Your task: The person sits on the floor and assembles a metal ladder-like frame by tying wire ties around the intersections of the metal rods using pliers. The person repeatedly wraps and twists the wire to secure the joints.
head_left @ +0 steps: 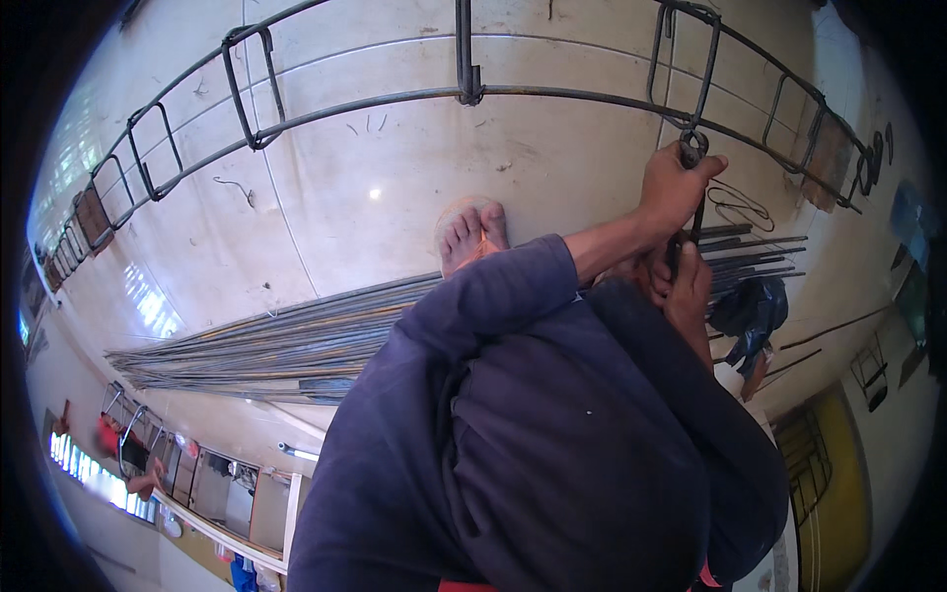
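Across the top runs a long steel rebar cage (pixel 375 101), its rods joined by bent square stirrups (pixel 249 94). A pair of dark pincers (pixel 694 144) has its jaws up against the cage's near rod, close to a stirrup at the right. My left hand (pixel 679 189) is closed around the upper part of the pincers, just below the jaws; whether it also holds wire is hidden. Lower down, my right hand (pixel 688 291) is closed on the pincers' handles. Beside my left hand a loop of thin tie wire (pixel 742 205) lies on the floor.
A bundle of steel rods (pixel 266 345) lies across the tiled floor, passing under my legs. My foot (pixel 472 235) in an orange-strapped sandal stands between bundle and cage. A black plastic bag (pixel 755 314) sits at the right. Another person (pixel 123 449) is at the far lower left.
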